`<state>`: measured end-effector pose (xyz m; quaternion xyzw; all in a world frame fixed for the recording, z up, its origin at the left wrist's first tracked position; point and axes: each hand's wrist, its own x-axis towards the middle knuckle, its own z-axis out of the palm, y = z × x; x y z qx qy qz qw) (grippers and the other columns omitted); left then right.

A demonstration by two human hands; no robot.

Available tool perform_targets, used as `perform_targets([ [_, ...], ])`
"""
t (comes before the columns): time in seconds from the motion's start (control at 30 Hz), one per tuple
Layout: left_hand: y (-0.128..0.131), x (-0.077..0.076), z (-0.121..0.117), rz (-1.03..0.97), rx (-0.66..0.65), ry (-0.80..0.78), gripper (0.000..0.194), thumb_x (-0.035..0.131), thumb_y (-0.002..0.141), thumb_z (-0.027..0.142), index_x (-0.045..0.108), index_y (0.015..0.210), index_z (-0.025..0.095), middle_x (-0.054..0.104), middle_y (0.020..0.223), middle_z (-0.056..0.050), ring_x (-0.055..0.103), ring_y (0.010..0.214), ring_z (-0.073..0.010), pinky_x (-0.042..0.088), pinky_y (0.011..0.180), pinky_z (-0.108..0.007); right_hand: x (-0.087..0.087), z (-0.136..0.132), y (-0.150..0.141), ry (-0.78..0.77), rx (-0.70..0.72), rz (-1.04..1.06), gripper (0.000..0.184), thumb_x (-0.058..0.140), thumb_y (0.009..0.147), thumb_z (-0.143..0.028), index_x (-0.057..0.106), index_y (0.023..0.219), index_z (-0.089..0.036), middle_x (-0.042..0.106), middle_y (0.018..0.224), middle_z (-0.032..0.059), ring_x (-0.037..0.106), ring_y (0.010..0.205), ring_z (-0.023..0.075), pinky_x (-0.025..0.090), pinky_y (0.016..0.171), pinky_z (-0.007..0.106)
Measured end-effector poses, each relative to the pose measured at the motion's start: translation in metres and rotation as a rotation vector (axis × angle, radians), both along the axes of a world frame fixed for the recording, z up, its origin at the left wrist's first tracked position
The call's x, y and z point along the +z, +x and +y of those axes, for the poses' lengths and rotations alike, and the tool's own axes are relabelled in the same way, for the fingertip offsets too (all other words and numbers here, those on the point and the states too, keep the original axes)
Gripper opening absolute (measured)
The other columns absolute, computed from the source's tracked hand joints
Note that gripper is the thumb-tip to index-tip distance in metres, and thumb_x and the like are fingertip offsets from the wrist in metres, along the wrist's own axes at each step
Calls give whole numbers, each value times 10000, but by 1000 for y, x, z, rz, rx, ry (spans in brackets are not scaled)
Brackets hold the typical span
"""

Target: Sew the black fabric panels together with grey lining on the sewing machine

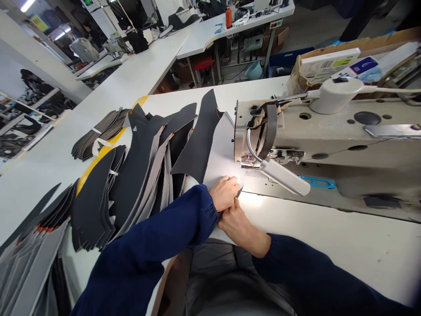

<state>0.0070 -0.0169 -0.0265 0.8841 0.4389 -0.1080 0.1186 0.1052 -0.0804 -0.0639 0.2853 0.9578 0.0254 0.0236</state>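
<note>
The 2 hands (232, 208) are held close together at the front edge of the work, the left hand (224, 193) lying over the right hand (241, 226). The fingers are curled, but the overlap hides them, so whether the dark fabric panel (197, 140) is gripped cannot be told. The panel, seemingly layered over a pale grey sheet (219, 153), lies just ahead of the hands, beside the sewing machine (279, 131) to their right. Stacked dark panels (141, 175) lie to their left on the tabletop (345, 237). Edges are best kept flush, with the layers smoothed flat and left unstretched.
</note>
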Motion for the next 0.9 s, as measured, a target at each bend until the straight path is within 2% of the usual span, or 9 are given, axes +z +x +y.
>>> perform_targets([
  [0.17, 10, -8, 16, 41, 11, 30, 191, 473, 860, 159, 614, 970, 91, 559, 997, -123, 527, 949, -233, 457, 876, -349, -13, 15, 11, 140, 5, 72, 243, 582, 711, -25, 735, 886, -95, 705, 772, 186, 655, 755, 328, 480, 736, 532],
  [0.33, 4, -3, 22, 34, 16, 42, 222, 470, 882, 205, 612, 1024, 112, 558, 1022, -119, 514, 1005, -243, 456, 864, -335, -12, 25, 18, 278, -72, 105, 286, 568, 706, -23, 724, 945, -31, 693, 933, 257, 652, 897, 344, 481, 819, 490],
  [0.47, -8, 12, 17, 18, -29, 6, 245, 443, 903, 206, 589, 1092, 151, 573, 992, -90, 532, 928, -211, 443, 869, -334, -6, 22, 8, 252, -142, 109, 269, 575, 727, -41, 714, 950, 16, 668, 970, 309, 645, 934, 361, 485, 812, 484],
  [0.57, -10, 18, 16, 44, -108, -33, 225, 408, 905, 155, 608, 1007, 132, 585, 929, -84, 542, 887, -197, 426, 882, -328, -7, 19, 1, 207, -149, 117, 265, 588, 726, -49, 716, 949, 17, 673, 917, 311, 649, 904, 371, 484, 787, 497],
  [0.73, -2, 10, 20, 65, -168, -22, 183, 436, 887, 171, 615, 869, 137, 595, 889, -90, 551, 883, -214, 431, 851, -342, -15, 21, 7, 167, -86, 119, 210, 604, 703, -52, 736, 866, -59, 697, 847, 238, 645, 879, 358, 474, 786, 495],
  [0.9, 6, 1, 28, 56, -49, -8, 200, 458, 862, 187, 628, 948, 126, 582, 934, -97, 562, 840, -199, 442, 858, -320, -25, 32, 16, 187, -70, 139, 202, 589, 716, -53, 732, 858, -69, 700, 827, 210, 641, 874, 351, 466, 804, 509],
])
